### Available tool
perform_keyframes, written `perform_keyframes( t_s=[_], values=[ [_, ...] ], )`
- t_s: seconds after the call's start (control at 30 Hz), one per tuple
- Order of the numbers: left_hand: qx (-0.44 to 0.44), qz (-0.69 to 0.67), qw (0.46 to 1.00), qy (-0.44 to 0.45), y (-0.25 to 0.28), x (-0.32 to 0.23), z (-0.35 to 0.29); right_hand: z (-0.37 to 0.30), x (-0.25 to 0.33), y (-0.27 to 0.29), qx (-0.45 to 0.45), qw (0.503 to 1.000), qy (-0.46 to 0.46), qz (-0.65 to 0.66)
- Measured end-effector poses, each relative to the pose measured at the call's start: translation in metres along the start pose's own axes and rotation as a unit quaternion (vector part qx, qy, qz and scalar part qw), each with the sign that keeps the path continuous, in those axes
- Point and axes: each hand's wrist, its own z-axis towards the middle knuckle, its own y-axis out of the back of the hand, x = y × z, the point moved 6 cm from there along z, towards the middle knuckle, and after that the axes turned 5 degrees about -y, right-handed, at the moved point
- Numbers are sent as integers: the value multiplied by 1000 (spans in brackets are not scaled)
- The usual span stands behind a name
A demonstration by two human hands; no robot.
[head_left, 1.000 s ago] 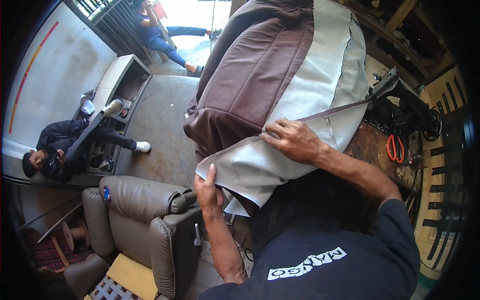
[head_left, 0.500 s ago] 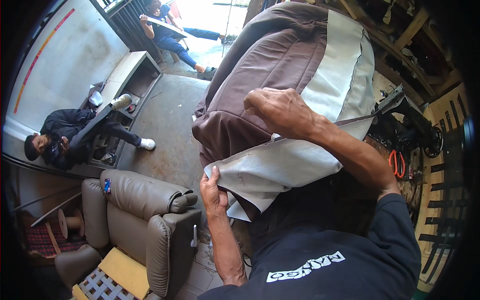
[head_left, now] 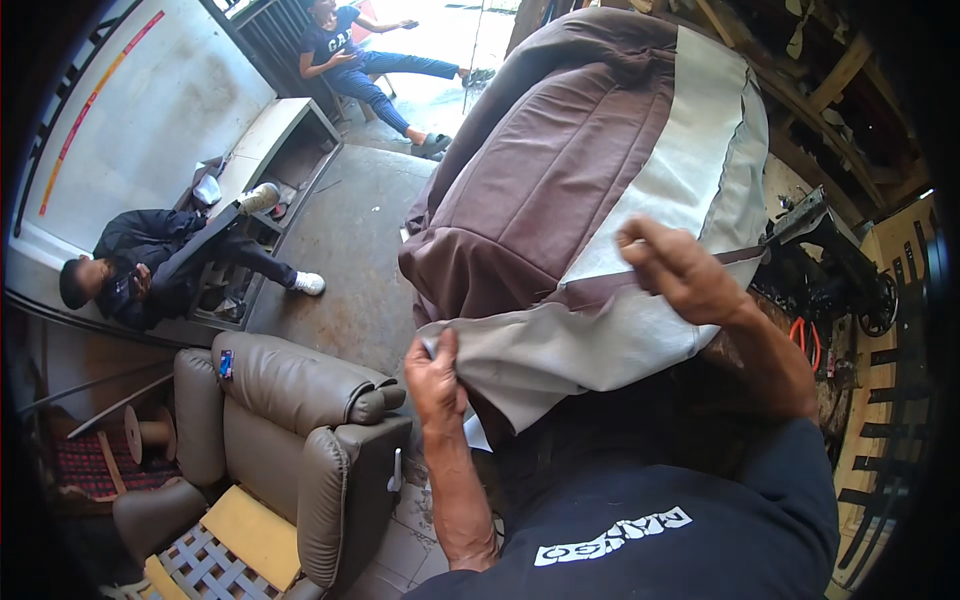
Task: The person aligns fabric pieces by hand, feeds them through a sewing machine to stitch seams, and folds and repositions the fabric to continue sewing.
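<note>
A large brown upholstery cover with pale grey fabric panels is draped over a bulky form in front of me. My left hand grips the lower left corner of the grey panel. My right hand pinches the cover at a brown seam strip higher up on the right, fingers closed on the fabric. Both forearms come up from my dark shirt at the bottom.
A tan leather recliner stands at lower left. A black sewing machine sits at the right beside orange-handled scissors. One person sits at the left by a low bench, another sits near the doorway at the top.
My right hand has moved rightward along the cover to the brown seam strip. The cover has shifted higher and to the right. My left hand keeps its hold on the grey corner.
</note>
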Motion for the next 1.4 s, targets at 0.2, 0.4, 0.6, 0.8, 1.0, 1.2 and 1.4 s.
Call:
perform_keyframes(
  t_s=[0.2, 0.4, 0.6, 0.8, 1.0, 1.2, 1.4],
  values=[
    [-78, 27, 993, -86, -3, -24, 23, -117, -39, 127, -362, 924, -112, -49],
    [41, -94, 990, -94, -4, -60, -9, -107, -2, 34, -99, 952, -26, -289],
    [182, -188, 963, -67, -26, -89, -55, -15, 25, -88, -101, 968, 185, -139],
    [151, -188, 970, -42, -13, -83, -62, 14, 55, -141, -88, 946, 282, -136],
    [10, -132, 975, -177, -5, -102, -61, 13, 82, -153, -146, 908, 362, -151],
    [23, -102, 955, -276, -9, -131, -64, 9, 116, -135, -148, 920, 337, -137],
    [39, -132, 951, -276, -15, -137, -73, 21, 118, -133, -120, 922, 321, -183]
  ],
)
